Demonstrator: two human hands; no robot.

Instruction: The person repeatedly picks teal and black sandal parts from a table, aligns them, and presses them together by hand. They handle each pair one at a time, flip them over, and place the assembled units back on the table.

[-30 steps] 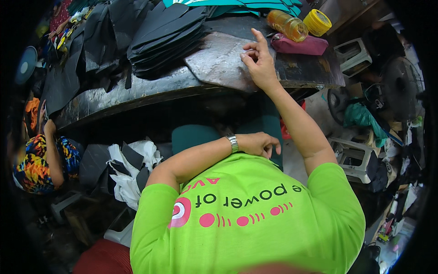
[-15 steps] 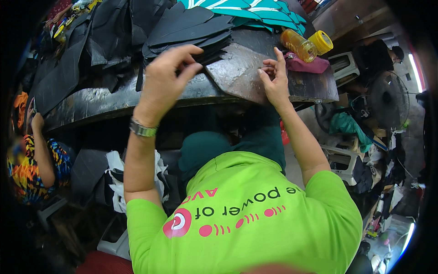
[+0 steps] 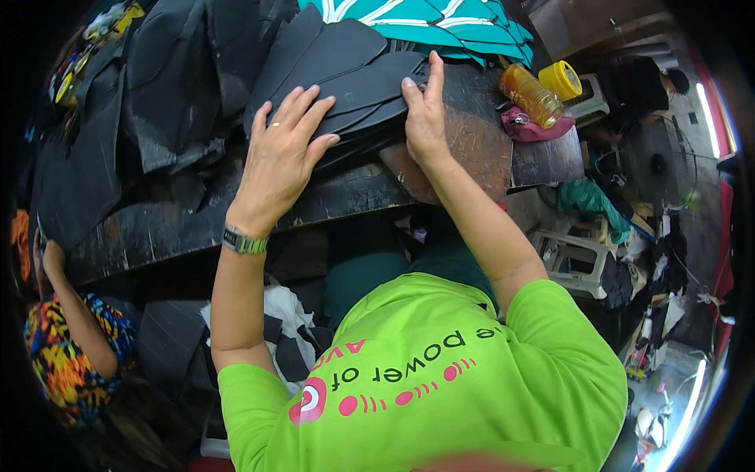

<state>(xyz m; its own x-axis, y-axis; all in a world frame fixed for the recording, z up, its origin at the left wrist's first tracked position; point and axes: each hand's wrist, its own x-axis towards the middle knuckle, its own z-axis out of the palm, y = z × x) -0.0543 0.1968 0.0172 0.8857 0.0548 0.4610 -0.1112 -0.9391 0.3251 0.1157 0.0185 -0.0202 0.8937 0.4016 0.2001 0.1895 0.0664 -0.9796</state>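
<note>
A fanned stack of black flat cut pieces (image 3: 346, 106) lies on the dark table before me, made of smooth sheet material. My left hand (image 3: 281, 157) rests on the left near part of the stack with its fingers spread. At the stack's right edge is my right hand (image 3: 426, 126), thumb and forefinger stretched out and apart; its other fingers are mostly hidden. Partly under the right forearm sits a worn brown board (image 3: 476, 153), just right of the stack.
Teal pieces with white stripes (image 3: 456, 33) lie beyond the stack. Large black sheets (image 3: 169, 86) cover the table's left. To the right are a bottle of amber liquid (image 3: 531, 96), a yellow tub (image 3: 560, 80) and a maroon pouch (image 3: 543, 129). A co-worker's hand (image 3: 53, 259) is at far left.
Both hands have come down from above the table's near edge onto the black stack. The right hand has moved left and away from me, off the brown board's side.
</note>
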